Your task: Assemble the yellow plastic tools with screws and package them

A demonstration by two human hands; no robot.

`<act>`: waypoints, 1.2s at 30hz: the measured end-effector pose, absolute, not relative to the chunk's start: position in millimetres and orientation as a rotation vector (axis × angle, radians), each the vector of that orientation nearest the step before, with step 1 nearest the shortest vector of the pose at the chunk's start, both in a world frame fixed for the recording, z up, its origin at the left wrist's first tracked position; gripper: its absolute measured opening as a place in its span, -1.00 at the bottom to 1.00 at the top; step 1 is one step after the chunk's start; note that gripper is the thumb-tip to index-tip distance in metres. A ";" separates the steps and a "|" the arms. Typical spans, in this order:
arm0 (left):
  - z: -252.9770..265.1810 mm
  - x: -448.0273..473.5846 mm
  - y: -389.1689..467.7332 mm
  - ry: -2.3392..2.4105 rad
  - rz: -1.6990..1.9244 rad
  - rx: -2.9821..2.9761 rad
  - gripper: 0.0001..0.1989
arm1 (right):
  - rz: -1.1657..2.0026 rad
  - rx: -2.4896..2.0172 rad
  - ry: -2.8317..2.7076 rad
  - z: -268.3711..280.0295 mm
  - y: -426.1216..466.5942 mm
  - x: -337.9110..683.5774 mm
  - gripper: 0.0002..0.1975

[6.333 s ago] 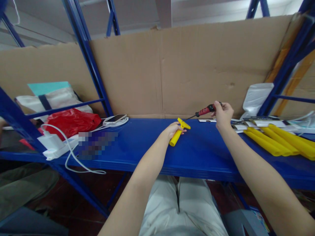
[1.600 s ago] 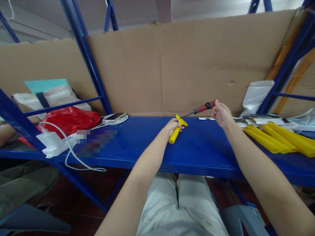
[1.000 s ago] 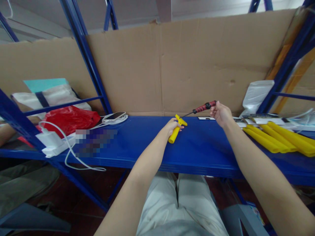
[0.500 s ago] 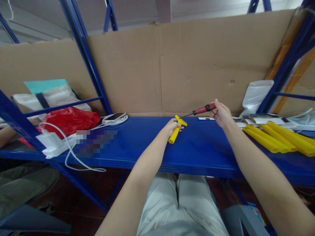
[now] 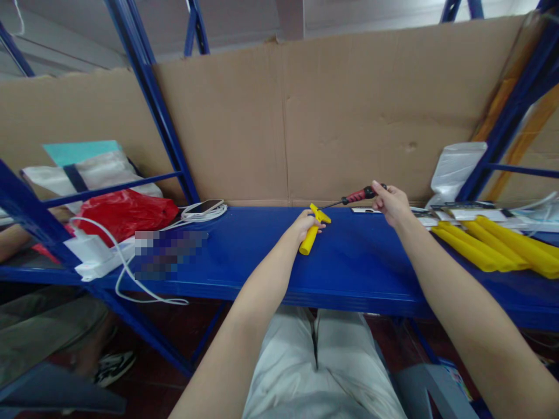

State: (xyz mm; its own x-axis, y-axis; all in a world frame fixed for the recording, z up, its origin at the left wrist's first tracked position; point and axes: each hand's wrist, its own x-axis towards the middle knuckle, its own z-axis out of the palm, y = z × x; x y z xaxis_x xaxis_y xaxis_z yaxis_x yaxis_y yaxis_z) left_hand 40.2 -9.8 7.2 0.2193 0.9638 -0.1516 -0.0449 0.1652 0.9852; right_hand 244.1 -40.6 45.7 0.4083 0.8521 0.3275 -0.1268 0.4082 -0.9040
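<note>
My left hand (image 5: 305,226) is closed around a yellow plastic handle (image 5: 308,240) with a T-shaped head, held over the blue shelf. A screwdriver (image 5: 358,195) with a red and black grip points left, its shaft reaching the head of the yellow handle. Whether the tip sits inside the head or only touches it, I cannot tell. The fingers of my right hand (image 5: 390,202) pinch the back end of the screwdriver's grip.
Several yellow tube-shaped pieces (image 5: 502,244) lie at the right on the blue shelf (image 5: 358,267). Cardboard (image 5: 349,116) lines the back. To the left are a phone (image 5: 203,207), a red plastic bag (image 5: 126,213) and a power strip (image 5: 102,265) with a white cable. Another person sits at far left.
My right hand's fingers have shifted on the end of the screwdriver's grip. The left hand and yellow handle are almost unmoved. At lower left, the other person's shoe has come into view.
</note>
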 end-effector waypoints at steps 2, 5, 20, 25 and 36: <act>5.7 40.2 -7.6 1.079 0.963 1.145 -0.34 | 0.739 -0.975 -0.923 45.3 -40.0 244.0 -0.58; 3.7 40.2 -4.6 1.080 0.964 1.149 -0.34 | 0.710 -1.033 -0.907 43.7 -37.9 245.0 -0.54; 4.1 39.6 -5.8 1.097 1.018 1.160 -0.32 | 0.876 -0.976 -1.020 47.8 -44.7 243.2 -0.75; 1.8 40.0 -1.2 1.127 1.027 1.168 -0.33 | 0.882 -0.973 -1.049 47.9 -45.4 240.2 -0.77; 1.4 41.7 -1.4 1.112 1.098 1.153 -0.34 | 0.779 -1.020 -0.890 39.4 -36.9 240.7 -0.62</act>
State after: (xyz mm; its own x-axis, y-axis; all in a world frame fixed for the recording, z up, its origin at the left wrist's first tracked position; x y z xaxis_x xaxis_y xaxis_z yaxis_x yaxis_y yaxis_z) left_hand 41.7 -1.4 1.4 0.1173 0.9901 -0.0766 -0.0636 0.0845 0.9944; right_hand 240.7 -36.9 39.4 0.4317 0.8676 0.2468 -0.1302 0.3307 -0.9347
